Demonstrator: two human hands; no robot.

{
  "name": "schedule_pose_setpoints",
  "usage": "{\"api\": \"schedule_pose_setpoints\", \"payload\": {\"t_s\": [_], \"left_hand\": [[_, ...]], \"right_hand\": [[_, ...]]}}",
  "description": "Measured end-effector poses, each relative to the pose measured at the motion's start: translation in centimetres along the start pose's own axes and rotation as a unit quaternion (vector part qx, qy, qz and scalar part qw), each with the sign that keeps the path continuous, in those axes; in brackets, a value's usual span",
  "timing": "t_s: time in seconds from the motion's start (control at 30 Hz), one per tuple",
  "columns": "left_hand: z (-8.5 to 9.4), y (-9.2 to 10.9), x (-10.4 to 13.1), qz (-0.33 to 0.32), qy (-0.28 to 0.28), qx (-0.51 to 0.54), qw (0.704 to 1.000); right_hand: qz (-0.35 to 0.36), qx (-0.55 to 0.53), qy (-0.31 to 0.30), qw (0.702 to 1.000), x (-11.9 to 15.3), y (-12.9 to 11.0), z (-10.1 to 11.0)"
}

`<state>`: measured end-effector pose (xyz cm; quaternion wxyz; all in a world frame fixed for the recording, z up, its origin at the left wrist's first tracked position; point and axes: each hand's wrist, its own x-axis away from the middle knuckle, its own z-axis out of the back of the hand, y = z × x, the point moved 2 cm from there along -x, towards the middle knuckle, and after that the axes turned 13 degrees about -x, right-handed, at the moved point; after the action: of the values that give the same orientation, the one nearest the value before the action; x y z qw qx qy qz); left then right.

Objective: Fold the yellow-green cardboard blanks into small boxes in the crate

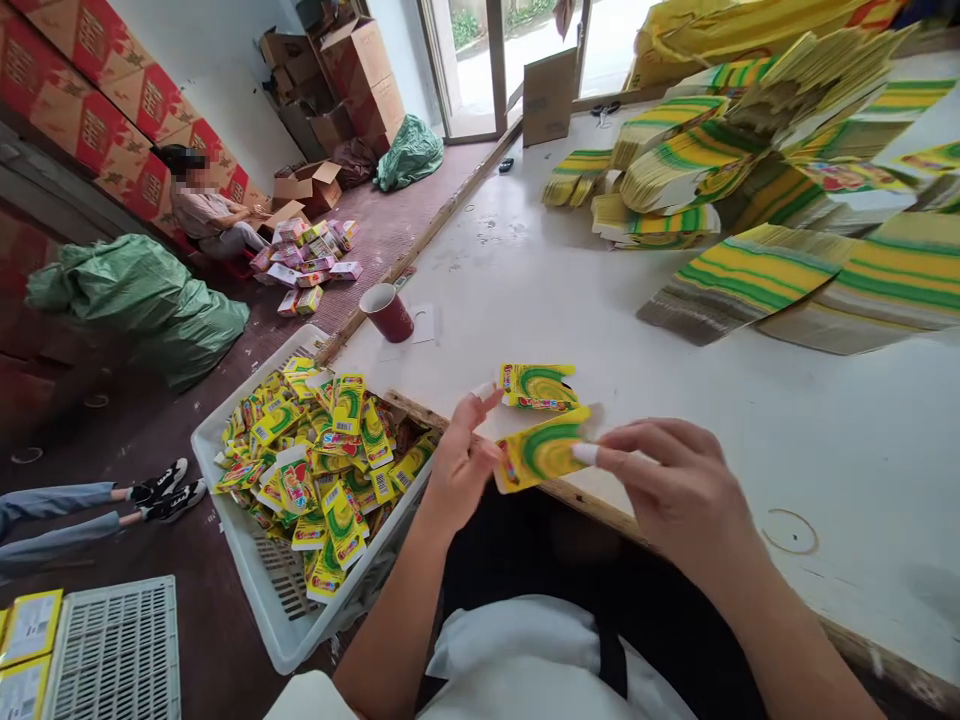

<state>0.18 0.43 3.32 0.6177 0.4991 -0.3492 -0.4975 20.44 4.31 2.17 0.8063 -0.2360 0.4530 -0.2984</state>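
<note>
A small yellow and green printed carton [544, 447] is held between my two hands, above the near edge of the table. My left hand [459, 462] pinches its left end, the index finger pointing up and away. At the carton's right end, my right hand [667, 480] grips it between thumb and fingers. Just beyond it, a second carton of the same print [538, 385] lies on the white tabletop [480, 290], close to my left fingertip. Whether that fingertip touches it, I cannot tell.
Left of me, a white plastic crate [281, 640] is heaped with small yellow cartons [296, 480]. A maroon mug [388, 312] stands near the table's left edge. Stacks of flat striped cartons [765, 265] cover the far right. A person [214, 215] sits by a pile of boxes [307, 260].
</note>
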Motion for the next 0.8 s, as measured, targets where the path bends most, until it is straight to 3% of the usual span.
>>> {"api": "schedule_pose_setpoints", "payload": {"t_s": [0.1,0.17,0.27,0.3,0.4,0.47,0.5,0.6,0.7,0.8], "left_hand": [[-0.7,1.0,0.3,-0.018,-0.152,-0.154,0.976],[-1.5,0.8,0.6,-0.005,-0.209,-0.220,0.953],[-2.6,0.2,1.0,-0.011,-0.182,-0.281,0.942],[-2.9,0.0,1.2,-0.027,-0.173,-0.292,0.940],[-3.8,-0.3,1.9,-0.098,-0.182,-0.295,0.933],[-4.1,-0.5,2.1,-0.140,-0.186,-0.295,0.927],[-4.1,-0.7,2.2,-0.153,-0.180,-0.298,0.925],[-4.1,-1.1,2.0,-0.158,-0.152,-0.311,0.925],[-4.2,-1.6,1.6,-0.103,-0.168,-0.289,0.937],[-4.4,-1.8,1.4,-0.041,-0.154,-0.200,0.967]], "right_hand": [[0.035,-0.033,-0.037,0.998,0.0,-1.4,-0.8],[-0.021,-0.056,0.030,0.998,0.3,-1.5,-1.3],[-0.185,-0.153,0.147,0.960,1.3,-0.5,-1.9],[-0.237,-0.210,0.146,0.937,1.5,-0.1,-2.3],[-0.355,-0.387,0.064,0.848,1.9,0.5,-3.7],[-0.400,-0.452,0.028,0.796,1.9,0.6,-4.3],[-0.411,-0.463,0.025,0.785,1.8,0.7,-4.4],[-0.388,-0.440,0.049,0.809,1.7,1.0,-4.4],[-0.312,-0.372,0.019,0.874,1.8,0.7,-4.1],[-0.194,-0.270,-0.044,0.942,1.9,-0.1,-3.8]]}}
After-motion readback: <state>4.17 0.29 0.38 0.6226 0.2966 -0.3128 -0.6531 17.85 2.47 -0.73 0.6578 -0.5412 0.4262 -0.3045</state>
